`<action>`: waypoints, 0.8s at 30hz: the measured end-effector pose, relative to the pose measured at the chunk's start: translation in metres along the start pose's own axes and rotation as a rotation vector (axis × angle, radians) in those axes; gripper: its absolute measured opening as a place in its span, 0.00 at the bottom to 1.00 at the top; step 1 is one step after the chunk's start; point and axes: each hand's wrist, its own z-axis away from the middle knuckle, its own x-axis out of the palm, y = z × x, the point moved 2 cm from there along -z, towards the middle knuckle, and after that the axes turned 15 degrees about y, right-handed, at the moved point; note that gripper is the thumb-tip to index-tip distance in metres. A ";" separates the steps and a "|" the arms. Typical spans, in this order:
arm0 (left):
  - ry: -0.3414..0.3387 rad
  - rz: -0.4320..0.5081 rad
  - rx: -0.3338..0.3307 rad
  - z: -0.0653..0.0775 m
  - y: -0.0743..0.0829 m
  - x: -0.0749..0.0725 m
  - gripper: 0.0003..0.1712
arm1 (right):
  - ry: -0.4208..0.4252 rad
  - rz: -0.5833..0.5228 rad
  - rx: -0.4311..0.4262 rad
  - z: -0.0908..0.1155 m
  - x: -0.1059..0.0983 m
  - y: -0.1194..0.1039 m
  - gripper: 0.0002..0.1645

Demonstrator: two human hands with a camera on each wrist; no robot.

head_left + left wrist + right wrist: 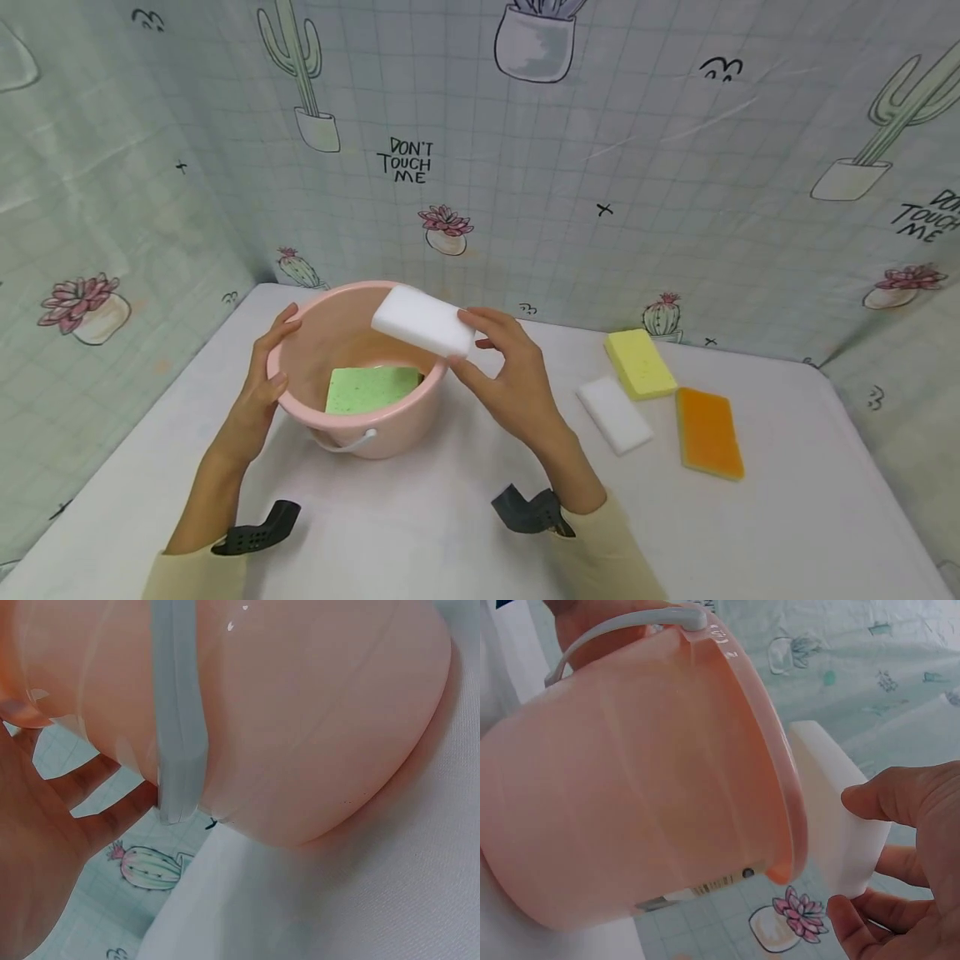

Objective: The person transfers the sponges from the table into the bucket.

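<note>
Beige sleeves (197,577) and black wrist mounts (258,532) up front; a yellow sponge (641,364), white foam slab (615,414) and orange-topped sponge (710,433) lie rightward. Over a round pink plastic bucket (408,425), my right hand (510,383) pinches a white rectangular foam block (422,321); my left hand (255,400) spreads along the bucket's side. A green sponge (371,390) sits inside. The bucket bears a barcode label (714,887); the cactus-print backdrop (517,183) reads "DON'T TOUCH ME."

Bucket (397,427) is being borne by table (450,525), left of centre, being touched at left by left hand (258,398); inner sponge (371,390) being contained. Above its right rim, sponge block (423,321) is being held by right hand (517,383). Farther right, on table: back sponge (641,364) being fronted by near-left sponge (615,414) and near-right sponge (709,433). Table being backed by curtain (525,208).
</note>
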 end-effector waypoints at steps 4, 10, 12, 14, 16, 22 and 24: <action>-0.006 0.034 0.005 0.001 0.001 0.002 0.34 | -0.037 0.021 -0.012 -0.005 0.008 -0.002 0.27; -0.011 0.065 0.023 0.001 0.003 0.003 0.34 | -0.089 0.072 -0.020 -0.012 0.018 -0.005 0.27; -0.001 0.065 0.019 0.001 0.002 0.003 0.34 | -0.110 0.088 -0.016 -0.014 0.022 -0.007 0.27; 0.012 0.064 0.010 0.001 0.001 0.002 0.34 | -0.133 0.109 -0.004 -0.017 0.025 -0.008 0.27; 0.018 0.061 0.000 0.001 -0.001 0.001 0.34 | -0.157 0.131 0.000 -0.020 0.028 -0.010 0.27; 0.003 0.069 0.020 0.000 -0.001 0.003 0.34 | -0.245 0.223 -0.049 -0.026 0.040 -0.012 0.27; -0.008 0.067 0.030 0.000 0.000 0.004 0.34 | -0.276 0.277 -0.067 -0.027 0.043 -0.013 0.27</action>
